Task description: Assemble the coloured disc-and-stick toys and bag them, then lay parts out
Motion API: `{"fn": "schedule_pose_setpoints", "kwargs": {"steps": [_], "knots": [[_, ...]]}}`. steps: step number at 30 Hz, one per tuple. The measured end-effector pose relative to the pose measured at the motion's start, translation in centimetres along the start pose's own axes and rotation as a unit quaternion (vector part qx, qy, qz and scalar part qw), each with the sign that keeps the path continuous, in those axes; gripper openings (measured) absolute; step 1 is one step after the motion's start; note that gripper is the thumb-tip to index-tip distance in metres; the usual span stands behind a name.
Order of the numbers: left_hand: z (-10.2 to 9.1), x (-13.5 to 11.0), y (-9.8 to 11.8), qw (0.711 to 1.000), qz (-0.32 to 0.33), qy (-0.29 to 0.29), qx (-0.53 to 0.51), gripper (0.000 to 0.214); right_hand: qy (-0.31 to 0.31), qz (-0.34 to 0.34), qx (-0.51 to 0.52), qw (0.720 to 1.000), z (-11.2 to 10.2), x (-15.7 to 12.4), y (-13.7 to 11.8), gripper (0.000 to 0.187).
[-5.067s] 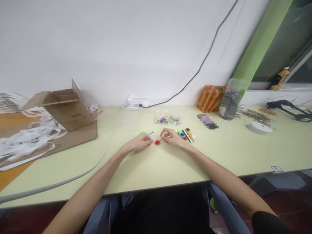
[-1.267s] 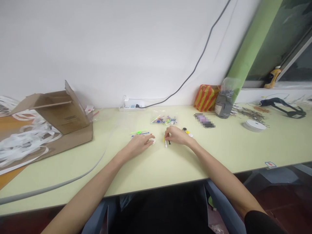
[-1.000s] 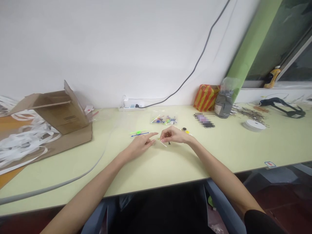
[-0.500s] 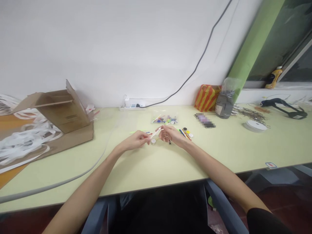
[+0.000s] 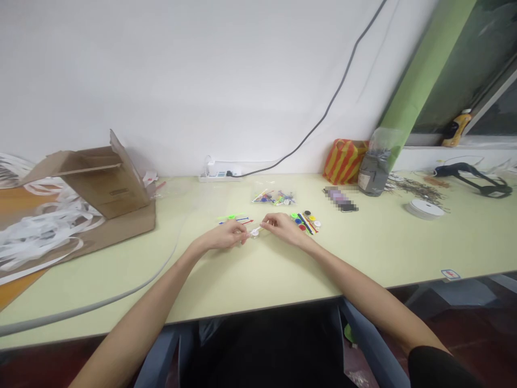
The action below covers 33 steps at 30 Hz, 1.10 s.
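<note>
My left hand and my right hand meet over the pale green table, both pinched on a small white disc on a thin white stick. Just behind my left hand lie finished sticks in green, blue and red. To the right of my right hand sits a cluster of small coloured discs and sticks. A clear bag of more coloured parts lies farther back.
An open cardboard box and white straps are at the left. A grey cable crosses the table front. A power strip, striped bag, jar, phone and tape roll stand behind and right.
Five seconds ago both hands held a red disc on a stick. It now lies with the finished sticks. My right hand picked a white stick, and both hands now pinch the white piece together.
</note>
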<state>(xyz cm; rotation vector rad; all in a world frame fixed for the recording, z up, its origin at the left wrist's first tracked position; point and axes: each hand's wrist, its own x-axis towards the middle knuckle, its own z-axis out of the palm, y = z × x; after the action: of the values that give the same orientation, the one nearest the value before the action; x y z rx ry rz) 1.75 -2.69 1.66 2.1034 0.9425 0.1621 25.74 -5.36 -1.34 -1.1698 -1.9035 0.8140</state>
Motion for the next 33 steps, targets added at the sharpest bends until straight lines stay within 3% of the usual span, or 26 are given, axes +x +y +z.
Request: {"fn": "schedule_pose_setpoints", "kwargs": {"steps": [5, 11, 17, 25, 33], "knots": [[0.1, 0.3, -0.6, 0.997, -0.024, 0.062, -0.034, 0.048, -0.028, 0.094, 0.068, 0.993, 0.7, 0.1, 0.3, 0.032], [0.1, 0.6, -1.3, 0.998, -0.041, 0.046, -0.025, 0.050, -0.040, 0.151, 0.051, 0.986, 0.5, 0.1, 0.0, 0.031], [0.1, 0.5, -1.5, 0.998, -0.047, 0.036, -0.020, 0.055, -0.047, 0.150, -0.021, 0.987, 0.4, 0.0, -0.8, 0.032], [0.1, 1.2, -2.4, 0.999, -0.045, 0.029, 0.005, 0.054, -0.019, 0.102, -0.130, 0.986, 0.8, 0.6, 0.2, 0.027], [-0.1, 0.9, -1.9, 0.998, -0.050, 0.032, 0.012, 0.055, -0.025, 0.085, -0.158, 0.983, 0.7, 0.4, 0.3, 0.030]]}}
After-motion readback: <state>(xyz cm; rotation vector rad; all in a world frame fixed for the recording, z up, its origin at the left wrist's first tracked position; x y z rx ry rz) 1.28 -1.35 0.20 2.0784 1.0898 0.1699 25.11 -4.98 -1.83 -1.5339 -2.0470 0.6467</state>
